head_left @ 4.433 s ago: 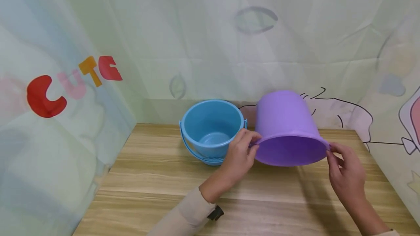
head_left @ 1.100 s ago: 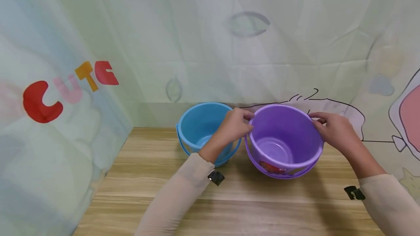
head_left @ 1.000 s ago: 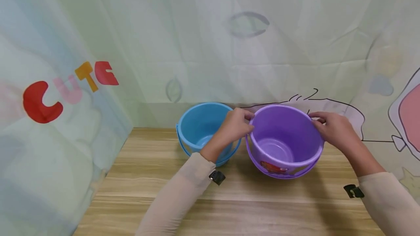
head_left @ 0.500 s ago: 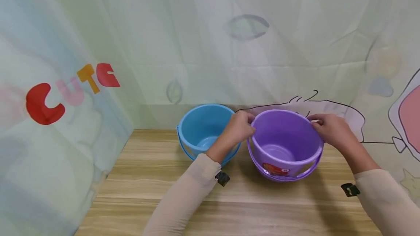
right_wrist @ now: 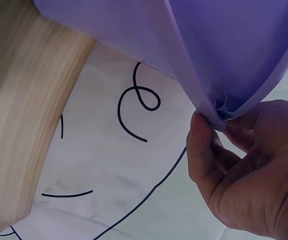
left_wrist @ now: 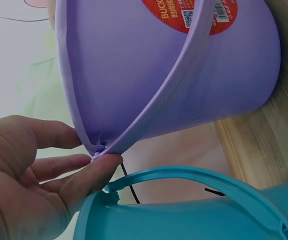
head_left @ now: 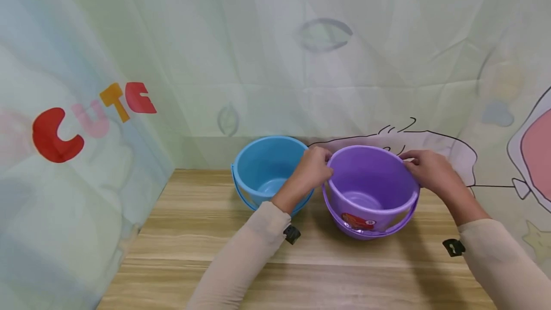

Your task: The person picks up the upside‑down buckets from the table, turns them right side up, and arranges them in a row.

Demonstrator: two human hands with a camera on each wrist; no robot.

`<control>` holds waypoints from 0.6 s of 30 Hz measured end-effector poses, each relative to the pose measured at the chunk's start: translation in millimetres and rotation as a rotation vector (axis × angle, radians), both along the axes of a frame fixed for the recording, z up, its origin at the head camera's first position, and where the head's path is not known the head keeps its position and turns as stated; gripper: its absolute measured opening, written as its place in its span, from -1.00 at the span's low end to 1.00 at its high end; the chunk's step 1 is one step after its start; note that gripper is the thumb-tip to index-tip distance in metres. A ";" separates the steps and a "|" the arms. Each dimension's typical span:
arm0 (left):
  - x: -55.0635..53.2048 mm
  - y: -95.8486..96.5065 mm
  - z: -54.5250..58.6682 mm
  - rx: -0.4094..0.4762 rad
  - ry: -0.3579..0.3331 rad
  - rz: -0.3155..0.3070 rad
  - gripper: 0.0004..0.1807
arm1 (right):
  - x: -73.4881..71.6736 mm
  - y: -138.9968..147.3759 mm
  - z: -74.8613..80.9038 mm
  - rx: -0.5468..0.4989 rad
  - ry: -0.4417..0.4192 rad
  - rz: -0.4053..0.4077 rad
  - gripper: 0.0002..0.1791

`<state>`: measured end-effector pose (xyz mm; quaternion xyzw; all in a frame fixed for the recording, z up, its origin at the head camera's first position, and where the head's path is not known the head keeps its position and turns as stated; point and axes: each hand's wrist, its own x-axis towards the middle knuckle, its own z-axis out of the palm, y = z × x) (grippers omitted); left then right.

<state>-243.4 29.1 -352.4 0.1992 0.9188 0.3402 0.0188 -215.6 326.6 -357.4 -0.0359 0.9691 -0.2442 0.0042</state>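
A purple bucket (head_left: 374, 176) stands upright at the back right of the table, mouth up, with a red label (head_left: 358, 221) on its front. Its handle (left_wrist: 164, 95) hangs down across the near side. My left hand (head_left: 312, 166) pinches the left end of the handle at the rim between thumb and fingers. On the opposite side, my right hand (head_left: 432, 171) pinches the other handle joint, as the right wrist view shows closely. Just left stands a blue bucket (head_left: 262, 161), handle lowered, partly covered by my left hand and forearm. Nothing shows inside either bucket.
The wooden table (head_left: 181, 233) ends at the back against a printed curtain (head_left: 258, 51). Another curtain side with coloured letters (head_left: 58, 135) hangs on the left. The blue bucket's rim lies close beneath my left hand.
Earlier the purple bucket was tipped with its mouth toward me; now it is upright. Since half a second ago it has shifted very slightly left, both hands still gripping it.
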 end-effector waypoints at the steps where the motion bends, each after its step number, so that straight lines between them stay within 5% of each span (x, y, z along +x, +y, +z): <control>1: 0.2 0.5 0.3 -0.010 0.003 0.004 -0.81 | 0.0 0.1 0.1 -0.004 -0.003 -0.001 -0.57; 8: 2.7 2.6 -0.3 -0.054 0.014 0.017 -0.84 | 4.2 0.1 -0.5 -0.065 -0.067 -0.020 -0.53; 18: 5.3 3.9 -2.7 -0.163 0.130 0.029 -0.92 | 10.1 4.3 -4.0 -0.020 -0.064 -0.025 -0.45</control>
